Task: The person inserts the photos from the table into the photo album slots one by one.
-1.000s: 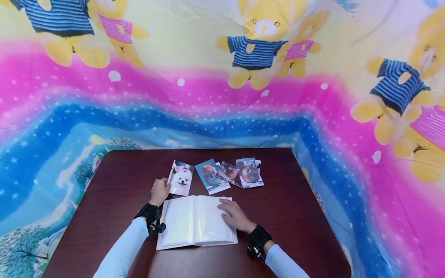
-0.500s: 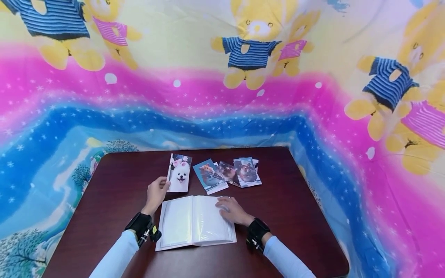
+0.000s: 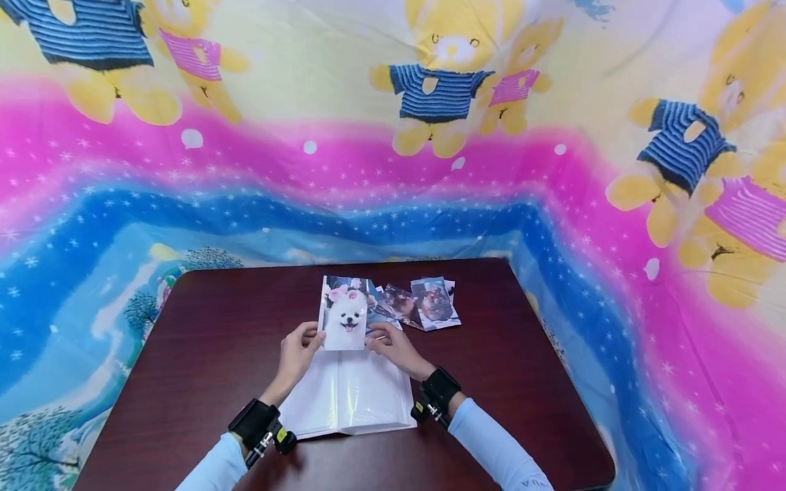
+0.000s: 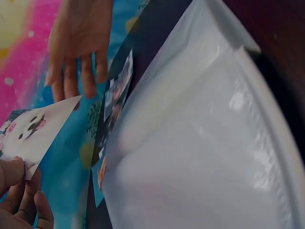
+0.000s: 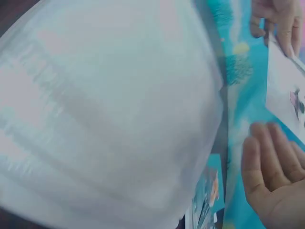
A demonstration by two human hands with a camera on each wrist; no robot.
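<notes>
I sit at a dark red-brown table [image 3: 491, 395] with rounded corners, and a cloth [image 3: 350, 157] of pink and blue bands and yellow bears hangs around it. An album [image 3: 377, 392] lies open before me, its pages pale and glossy; more photos [image 3: 432, 305] overlap on the wood beyond. The photo [image 3: 346, 326] I have picked up shows a fluffy white dog, mouth open, pink flowers on its head. It is raised above the album's far edge, between my hands. My left hand [image 3: 299, 349] pinches its lower left side, thumb in front. My right hand [image 3: 396, 348] is at its right side, fingers extended; whether they touch it, I can't quite tell.
</notes>
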